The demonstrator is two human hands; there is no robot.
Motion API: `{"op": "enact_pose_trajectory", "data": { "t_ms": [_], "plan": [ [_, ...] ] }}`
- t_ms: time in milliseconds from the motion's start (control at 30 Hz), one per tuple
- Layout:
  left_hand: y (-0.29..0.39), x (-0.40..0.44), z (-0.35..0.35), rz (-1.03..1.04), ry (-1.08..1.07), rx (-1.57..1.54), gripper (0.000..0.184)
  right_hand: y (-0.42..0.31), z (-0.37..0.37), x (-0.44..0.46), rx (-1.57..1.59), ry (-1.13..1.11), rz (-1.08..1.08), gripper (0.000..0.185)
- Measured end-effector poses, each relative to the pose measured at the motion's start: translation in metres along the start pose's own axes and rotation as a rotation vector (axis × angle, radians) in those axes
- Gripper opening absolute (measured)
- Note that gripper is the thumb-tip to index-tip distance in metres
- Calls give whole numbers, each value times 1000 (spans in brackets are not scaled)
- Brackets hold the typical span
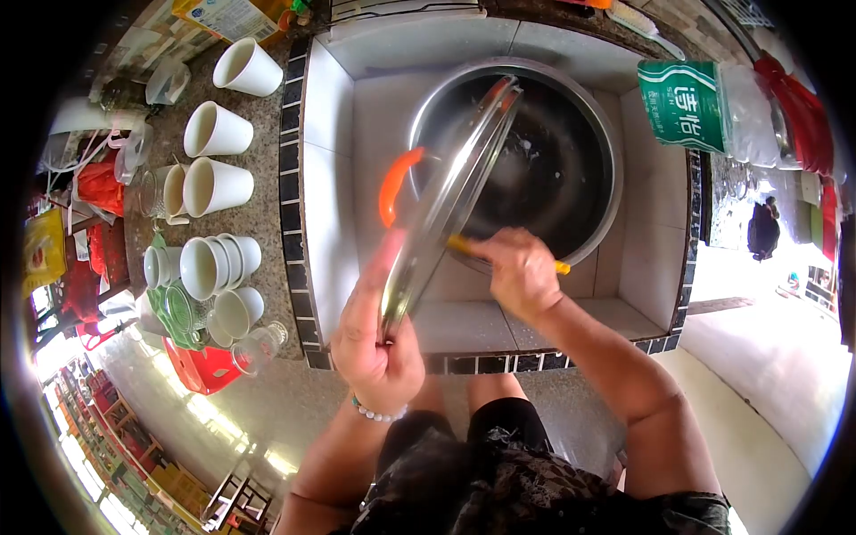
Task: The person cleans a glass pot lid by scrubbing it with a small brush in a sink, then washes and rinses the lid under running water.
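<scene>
- Head view: my two bare hands work over one round silver metal basin (613,183), smooth and broad-rimmed, with a dark interior and small white flecks.
- My left hand (379,343) has its thumb and fingers clamped on the lower end of one shiny silver-rimmed disc (453,196), seen nearly edge-on and tilted across the basin's left side.
- My right hand (524,275) has its fingers curled shut around one slim yellow stick-like handle (562,267); its tip is beside the disc, but I cannot tell whether they touch.
- One smooth, curved orange piece (398,187) shows left of the disc; I cannot tell whether it is joined on.
- One bracelet of pale round beads (379,413) circles my left wrist.
- The basin sits in one square sink (383,116) of glossy pale tiles, edged with small black tiles.
- On the speckled stone counter (267,196) to the left, three large white tapered cups (247,68) lean in a column; below them are nested smaller white cups (203,267), too overlapped to count surely.
- One clear ribbed glass (259,348) is near those.
- One green-and-white printed plastic package (682,105) and one pale-bristled brush (637,22) lie beyond the sink's right side.
</scene>
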State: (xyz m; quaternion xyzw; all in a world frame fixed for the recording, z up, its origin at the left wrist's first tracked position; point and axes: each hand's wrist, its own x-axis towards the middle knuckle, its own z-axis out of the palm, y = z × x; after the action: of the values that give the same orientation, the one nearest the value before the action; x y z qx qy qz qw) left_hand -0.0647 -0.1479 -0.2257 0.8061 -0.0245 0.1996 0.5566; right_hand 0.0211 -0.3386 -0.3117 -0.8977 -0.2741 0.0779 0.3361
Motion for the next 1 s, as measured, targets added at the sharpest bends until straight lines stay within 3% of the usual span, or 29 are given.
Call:
{"op": "enact_pose_trajectory", "data": {
  "t_ms": [67, 100, 267, 400, 567, 700, 833, 900, 933, 1000],
  "plan": [
    [0, 0, 1, -8, 7, -9, 59, -25, 10, -28, 137, 13, -98, 29],
    [1, 0, 2, -6, 4, -6, 57, -29, 10, -34, 230, -77, -32, 28],
    [4, 1, -2, -13, -86, 67, 55, 25, -9, 14, -229, 2, 14, 33],
    [2, -3, 2, -103, 24, -52, 60, -10, 16, -31, 135, 36, -149, 34],
    [5, -2, 5, -107, 0, -19, 63, 29, -4, 24, -199, 111, -6, 36],
    [5, 2, 7, -79, 11, 16, 58, -12, 12, -20, 55, -31, -46, 36],
    [4, 3, 5, -2, -12, 130, 56, 32, -9, 28, -140, 30, 60, 35],
    [1, 7, 8, 28, 69, 153, 60, 45, -22, 35, 93, -5, 139, 41],
    [1, 7, 8, 3, 86, 132, 61, 52, -24, 36, 185, 116, 50, 45],
    [0, 7, 7, -44, 119, 90, 62, 61, -47, 33, 341, 6, 501, 42]
  ]
}}
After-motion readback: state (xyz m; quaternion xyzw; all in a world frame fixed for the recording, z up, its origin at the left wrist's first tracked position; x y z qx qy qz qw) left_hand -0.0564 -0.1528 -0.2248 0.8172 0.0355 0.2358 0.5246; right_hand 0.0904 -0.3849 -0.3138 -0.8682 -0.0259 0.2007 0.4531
